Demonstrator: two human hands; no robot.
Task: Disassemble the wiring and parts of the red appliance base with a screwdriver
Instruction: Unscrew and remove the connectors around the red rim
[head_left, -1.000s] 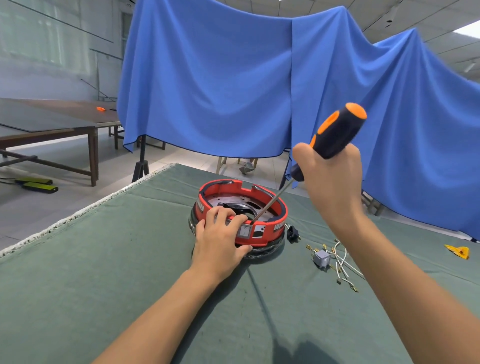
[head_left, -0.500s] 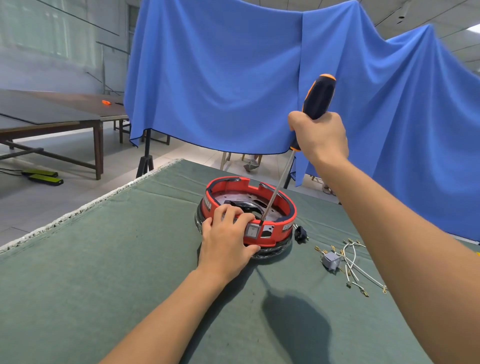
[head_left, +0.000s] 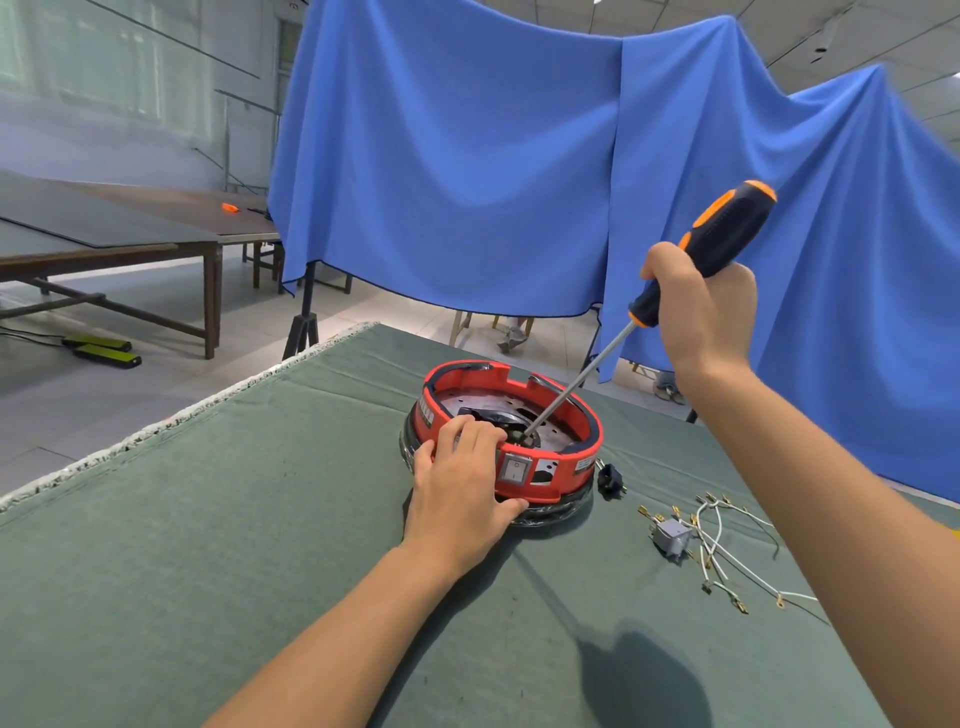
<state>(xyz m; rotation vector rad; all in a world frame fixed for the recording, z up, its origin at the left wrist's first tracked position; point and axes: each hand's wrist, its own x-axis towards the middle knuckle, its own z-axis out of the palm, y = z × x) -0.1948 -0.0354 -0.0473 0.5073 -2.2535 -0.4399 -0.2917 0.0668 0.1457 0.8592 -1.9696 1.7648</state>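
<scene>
The round red appliance base (head_left: 563, 470) sits on the green cloth-covered table (head_left: 218, 545), a grey switch on its near wall. My left hand (head_left: 462, 493) grips its near rim, fingers curled over the edge and thumb under the wall. My right hand (head_left: 698, 312) holds the black and orange screwdriver (head_left: 719, 236) by its handle, up and to the right of the base. The metal shaft slants down to the left, and its tip rests inside the base near my left fingers. Removed white wires (head_left: 727, 551) with brass terminals and a grey switch block (head_left: 671, 535) lie to the right.
A small black plug piece (head_left: 609, 480) lies against the base's right side. A blue sheet (head_left: 493, 171) hangs behind the table. The table's left edge (head_left: 171, 415) runs diagonally. Wooden tables (head_left: 130, 244) stand across the floor at the left.
The screwdriver handle has tilted from nearly upright to leaning right, my right hand moving right and lower. My left hand stays on the base rim. The camera view has shifted slightly.
</scene>
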